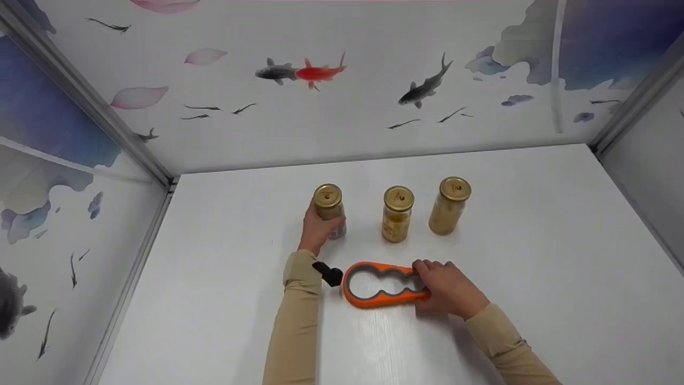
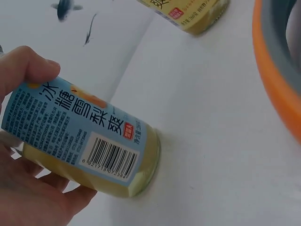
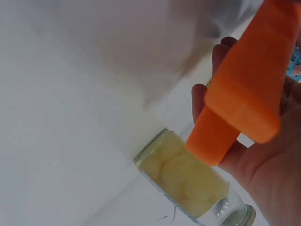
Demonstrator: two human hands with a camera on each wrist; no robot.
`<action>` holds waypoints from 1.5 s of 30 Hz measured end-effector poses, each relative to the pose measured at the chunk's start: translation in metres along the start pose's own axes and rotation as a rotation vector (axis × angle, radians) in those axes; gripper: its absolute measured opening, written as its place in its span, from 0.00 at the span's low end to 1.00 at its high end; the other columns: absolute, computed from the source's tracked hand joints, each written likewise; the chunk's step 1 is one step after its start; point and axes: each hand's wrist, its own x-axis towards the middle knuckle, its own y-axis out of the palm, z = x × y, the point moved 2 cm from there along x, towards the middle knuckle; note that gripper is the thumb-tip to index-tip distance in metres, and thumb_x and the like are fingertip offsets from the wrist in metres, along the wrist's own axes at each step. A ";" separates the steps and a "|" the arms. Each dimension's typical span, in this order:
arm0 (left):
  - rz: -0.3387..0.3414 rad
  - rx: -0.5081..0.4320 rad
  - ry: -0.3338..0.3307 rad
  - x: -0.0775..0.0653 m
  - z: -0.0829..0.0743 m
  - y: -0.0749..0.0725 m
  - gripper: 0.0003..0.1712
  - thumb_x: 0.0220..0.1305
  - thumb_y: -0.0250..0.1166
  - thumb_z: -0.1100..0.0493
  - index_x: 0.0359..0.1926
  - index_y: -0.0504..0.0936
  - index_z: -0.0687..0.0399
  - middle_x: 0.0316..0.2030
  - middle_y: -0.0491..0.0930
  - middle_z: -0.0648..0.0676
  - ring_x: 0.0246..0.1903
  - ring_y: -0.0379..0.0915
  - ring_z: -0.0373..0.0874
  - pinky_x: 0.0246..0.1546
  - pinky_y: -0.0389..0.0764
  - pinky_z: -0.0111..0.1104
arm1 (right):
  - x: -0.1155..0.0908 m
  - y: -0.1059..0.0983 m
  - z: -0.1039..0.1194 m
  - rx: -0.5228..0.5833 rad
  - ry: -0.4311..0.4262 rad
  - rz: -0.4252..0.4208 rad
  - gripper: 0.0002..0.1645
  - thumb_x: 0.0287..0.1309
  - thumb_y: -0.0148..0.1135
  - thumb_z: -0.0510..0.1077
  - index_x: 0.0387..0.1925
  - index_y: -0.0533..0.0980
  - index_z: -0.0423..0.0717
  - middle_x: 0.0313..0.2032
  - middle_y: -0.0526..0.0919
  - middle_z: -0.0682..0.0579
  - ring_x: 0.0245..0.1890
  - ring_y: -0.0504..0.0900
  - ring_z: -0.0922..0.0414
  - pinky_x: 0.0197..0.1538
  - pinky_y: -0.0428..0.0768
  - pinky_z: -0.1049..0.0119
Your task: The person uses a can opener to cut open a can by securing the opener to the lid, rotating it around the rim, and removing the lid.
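My left hand (image 1: 315, 230) grips a glass jar (image 1: 328, 197) with a gold lid, thumb on one side and fingers round the other. In the left wrist view, the jar has a blue label (image 2: 89, 127) with a barcode and pale yellow contents. My right hand (image 1: 451, 289) holds the handle end of an orange and grey jar opener (image 1: 368, 303), its large ring pointing toward my left forearm. Up close in the right wrist view, the orange handle (image 3: 249, 89) lies between thumb and fingers.
Two more gold-lidded jars stand on the white table (image 1: 214, 278): a middle jar (image 1: 396, 219) and a right jar (image 1: 448, 211). A black wrist mount (image 1: 330, 275) sticks out from my left cuff, close to the opener's ring. Behind the table rises a fish-painted wall (image 1: 342, 123).
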 end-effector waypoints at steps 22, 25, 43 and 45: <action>-0.083 -0.023 -0.004 -0.028 0.006 0.002 0.43 0.51 0.71 0.66 0.68 0.63 0.57 0.60 0.70 0.60 0.61 0.65 0.55 0.62 0.65 0.47 | -0.022 -0.015 -0.015 -0.020 0.112 -0.106 0.31 0.45 0.59 0.50 0.52 0.69 0.39 0.41 0.79 0.49 0.33 0.74 0.57 0.40 0.72 0.55; -0.094 0.010 0.025 -0.031 0.007 0.003 0.41 0.51 0.72 0.65 0.66 0.65 0.56 0.58 0.72 0.59 0.60 0.66 0.54 0.61 0.66 0.47 | -0.024 -0.019 -0.013 0.016 0.107 -0.129 0.31 0.45 0.59 0.48 0.52 0.69 0.39 0.39 0.79 0.52 0.30 0.71 0.59 0.38 0.72 0.58; -0.117 0.009 0.050 -0.052 0.008 0.006 0.40 0.50 0.75 0.62 0.65 0.69 0.53 0.56 0.75 0.56 0.56 0.69 0.51 0.59 0.68 0.45 | -0.027 -0.073 0.014 -0.005 -0.026 -0.363 0.38 0.43 0.70 0.50 0.55 0.68 0.40 0.30 0.75 0.54 0.20 0.67 0.61 0.24 0.71 0.66; -0.118 0.008 0.021 -0.055 0.004 0.008 0.42 0.49 0.75 0.61 0.65 0.68 0.52 0.56 0.74 0.56 0.57 0.68 0.51 0.60 0.68 0.46 | -0.024 -0.079 0.015 -0.026 -0.045 -0.389 0.35 0.42 0.70 0.49 0.52 0.69 0.41 0.29 0.76 0.53 0.20 0.68 0.61 0.24 0.71 0.66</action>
